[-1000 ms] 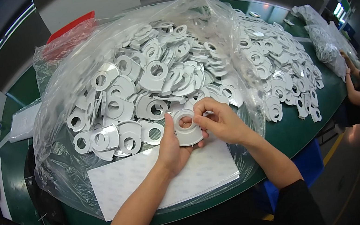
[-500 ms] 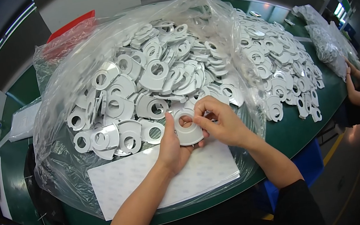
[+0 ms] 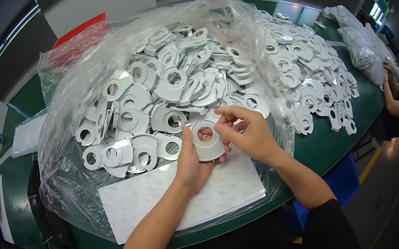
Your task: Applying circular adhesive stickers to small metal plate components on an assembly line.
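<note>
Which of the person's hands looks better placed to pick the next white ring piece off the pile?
Probably the right hand. The left hand cradles the white ring piece from beneath, so it is occupied. The right hand only fingers the ring's top edge, closest to the pile of white ring pieces inside the clear plastic bag.

Disc pile point(image 3: 163, 93) in bag point(image 3: 66, 109) (table-top point(image 3: 24, 173)), sheet point(image 3: 138, 202) before it, loose discs point(image 3: 306, 76) right.
</note>
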Demonstrator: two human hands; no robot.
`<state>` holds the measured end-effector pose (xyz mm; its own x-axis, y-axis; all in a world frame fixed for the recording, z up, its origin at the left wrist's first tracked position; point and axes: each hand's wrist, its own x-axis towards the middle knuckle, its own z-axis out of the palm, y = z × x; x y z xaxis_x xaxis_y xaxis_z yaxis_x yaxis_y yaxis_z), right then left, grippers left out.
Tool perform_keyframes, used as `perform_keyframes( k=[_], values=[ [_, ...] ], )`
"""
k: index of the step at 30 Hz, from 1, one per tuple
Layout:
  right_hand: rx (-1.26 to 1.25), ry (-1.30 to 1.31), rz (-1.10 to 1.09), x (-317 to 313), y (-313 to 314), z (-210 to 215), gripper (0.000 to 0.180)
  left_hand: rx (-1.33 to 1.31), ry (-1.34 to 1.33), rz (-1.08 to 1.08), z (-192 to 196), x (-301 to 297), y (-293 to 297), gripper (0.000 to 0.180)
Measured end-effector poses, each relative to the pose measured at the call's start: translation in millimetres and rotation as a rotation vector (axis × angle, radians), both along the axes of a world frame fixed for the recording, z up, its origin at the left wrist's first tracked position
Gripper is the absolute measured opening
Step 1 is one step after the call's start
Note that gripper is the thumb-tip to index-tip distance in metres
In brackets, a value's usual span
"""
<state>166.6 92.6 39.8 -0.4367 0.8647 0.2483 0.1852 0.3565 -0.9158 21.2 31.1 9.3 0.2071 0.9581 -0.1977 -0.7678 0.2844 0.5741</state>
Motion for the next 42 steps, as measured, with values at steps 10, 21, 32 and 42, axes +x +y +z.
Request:
perform_keyframes(
  k=[10,21,32,42],
  values=[
    [-0.322,0.049,0.008,3,3,1,0.011,0.027,0.164,-0.048,-4,6,-1,0.073],
    [0.024,-0.248,-0.204,-3,-10,9,0.026,0.16,0.242,-0.131,-6,8,-2,0.086],
    [0.42,-0.406,-0.058,12,-6,14,0.034,-0.034,0.079,-0.135,-4,0,2,0.077],
    [0.333,-0.427,-0.021,12,-3,11,0.016,-0.009,0.081,-0.231,3,0,3,0.077]
  ],
)
